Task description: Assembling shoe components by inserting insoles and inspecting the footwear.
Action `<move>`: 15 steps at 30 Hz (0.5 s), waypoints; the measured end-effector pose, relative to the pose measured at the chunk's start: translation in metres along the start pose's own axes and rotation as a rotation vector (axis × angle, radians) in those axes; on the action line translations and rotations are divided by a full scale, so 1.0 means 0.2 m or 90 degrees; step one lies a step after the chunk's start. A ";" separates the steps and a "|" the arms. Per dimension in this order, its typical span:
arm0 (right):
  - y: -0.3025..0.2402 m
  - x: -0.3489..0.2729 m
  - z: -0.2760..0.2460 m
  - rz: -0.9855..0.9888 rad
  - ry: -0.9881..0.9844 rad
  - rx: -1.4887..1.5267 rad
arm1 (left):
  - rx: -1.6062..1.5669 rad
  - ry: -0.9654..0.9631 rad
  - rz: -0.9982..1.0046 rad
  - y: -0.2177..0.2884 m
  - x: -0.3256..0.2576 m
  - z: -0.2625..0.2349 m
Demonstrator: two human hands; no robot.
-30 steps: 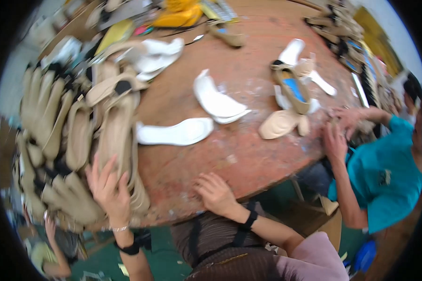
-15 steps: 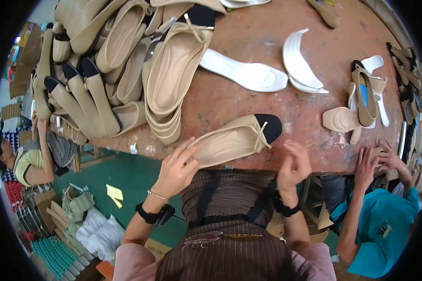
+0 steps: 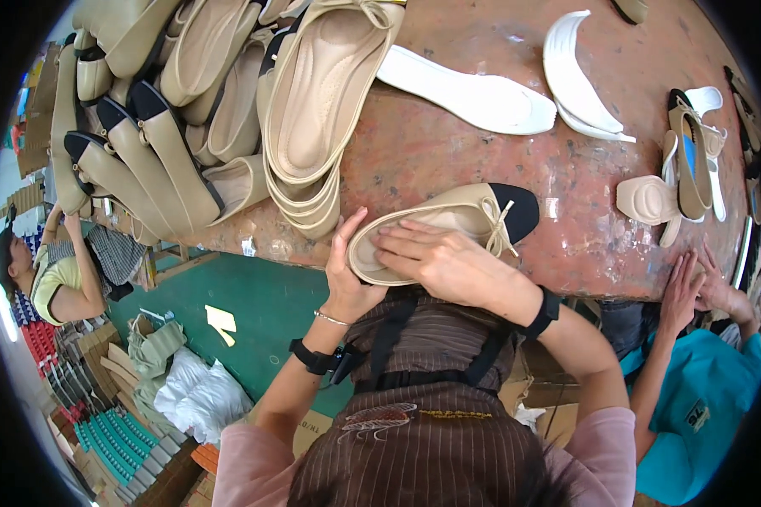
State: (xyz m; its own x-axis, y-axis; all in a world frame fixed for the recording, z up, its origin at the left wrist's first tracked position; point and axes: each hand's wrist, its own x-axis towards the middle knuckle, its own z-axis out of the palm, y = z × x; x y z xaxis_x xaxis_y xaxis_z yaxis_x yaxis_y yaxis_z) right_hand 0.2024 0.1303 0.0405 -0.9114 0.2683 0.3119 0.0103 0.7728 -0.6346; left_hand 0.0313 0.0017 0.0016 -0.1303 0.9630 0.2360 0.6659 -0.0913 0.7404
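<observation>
Outside looks complete, inside in hand

On the table, a pile sits at ten o'clock from the shoe, which is at the near edge, toe toward three. The right hand, fingers together, lies flat inside; the left hand cups the heel. The bow is on (what remains, I can't tell).

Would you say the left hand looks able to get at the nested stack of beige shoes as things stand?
Probably yes: the nested stack lies close beside the left hand, with nothing visible between them, though that hand cups the heel of the black-toed shoe and may need to let go first.
</observation>
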 end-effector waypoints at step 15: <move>-0.01 0.14 0.11 0.215 0.135 -0.119 | 0.050 0.066 0.102 -0.07 0.00 0.03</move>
State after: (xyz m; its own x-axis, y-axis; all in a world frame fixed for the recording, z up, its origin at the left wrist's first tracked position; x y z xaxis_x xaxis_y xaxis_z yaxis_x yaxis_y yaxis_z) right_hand 0.1683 0.1224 0.0344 -0.7400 0.6203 0.2600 0.3849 0.7076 -0.5926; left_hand 0.0276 0.0044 -0.0126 -0.0909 0.9062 0.4129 0.7385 -0.2168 0.6385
